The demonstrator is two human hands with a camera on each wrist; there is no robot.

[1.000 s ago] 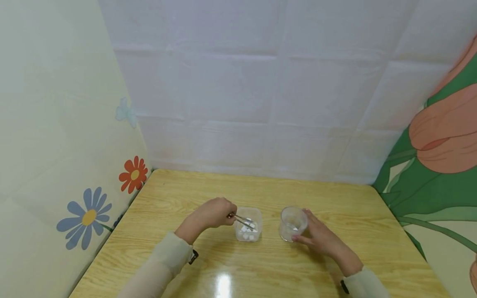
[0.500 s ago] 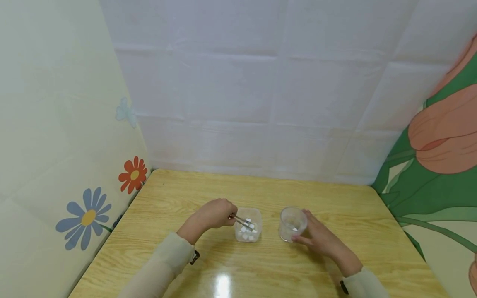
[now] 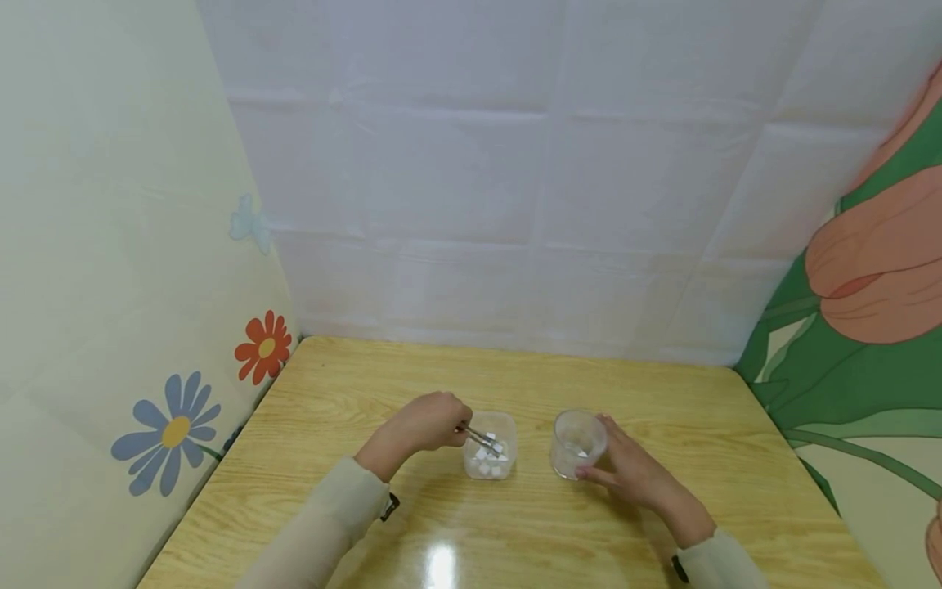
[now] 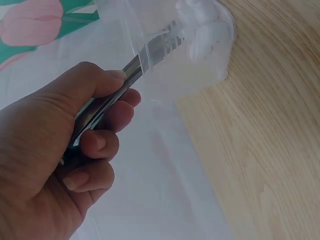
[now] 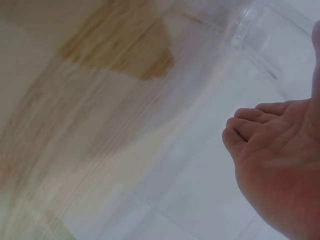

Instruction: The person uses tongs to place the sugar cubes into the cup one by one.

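Only slight motion shows against a second ago: the left hand [image 3: 432, 421] has edged a little toward the plastic container [image 4: 180, 80], and the arms of the metal tongs [image 4: 132, 75] stand closer together.

Nearest are two pale sleeves, the left sleeve [image 3: 331, 507] and the right sleeve [image 3: 724, 560], with a dark strap [image 3: 390, 505] showing beside the left cuff. Fingers of the left hand grasp the tongs, the thumb pressing along one arm and the other fingers folded beneath. Tilted downward, the tongs reach over the container's rim, their tips inside among white cubes [image 3: 484, 469]; whether a cube is caught between the tips, I cannot tell.

Fingers of the right hand [image 3: 631, 470] grasp the clear cup [image 3: 567, 458], the thumb on its near side and the others curved round its far side. Upright on the wood-grain desk [image 3: 559, 540], the cup stands beside the container with a gap between them, a small white piece [image 3: 583, 453] in its bottom.

Beyond the desk hangs a creased white cloth [image 3: 500, 204], flanked by blue and red flowers on the left wall and a large pink tulip [image 3: 876, 254] on the right.
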